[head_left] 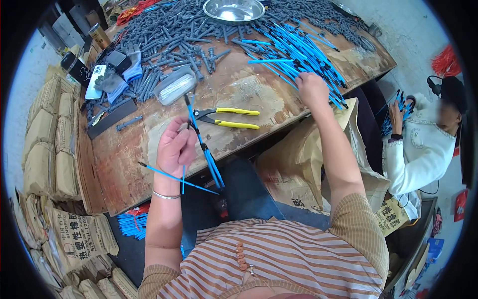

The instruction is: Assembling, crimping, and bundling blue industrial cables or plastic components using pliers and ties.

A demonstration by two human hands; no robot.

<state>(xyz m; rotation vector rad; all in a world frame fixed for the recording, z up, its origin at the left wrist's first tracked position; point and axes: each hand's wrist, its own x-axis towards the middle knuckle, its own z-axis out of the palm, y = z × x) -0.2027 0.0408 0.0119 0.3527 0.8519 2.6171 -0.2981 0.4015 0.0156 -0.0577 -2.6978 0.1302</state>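
My left hand (177, 142) is closed round a few thin blue rods with black ends (211, 162), held over the table's near edge. One more blue rod (169, 175) crosses below the fingers, over the wrist. At the pile of blue rods (298, 45) on the right of the table, my right hand (313, 90) has its fingers bent together on a rod at the near side; the fingertips are partly hidden. Pliers with yellow handles (236, 110) lie between the hands. Just beyond my left hand, a clear plastic box (175, 85) holds thin pale pieces.
Grey plugs (172, 42) cover the far side of the wooden table (122, 172), around a metal bowl (234, 10). A phone (95, 82) and gloves (113, 83) lie at left. Paper sacks (45, 144) are stacked there. A co-worker (420, 139) at right holds blue rods.
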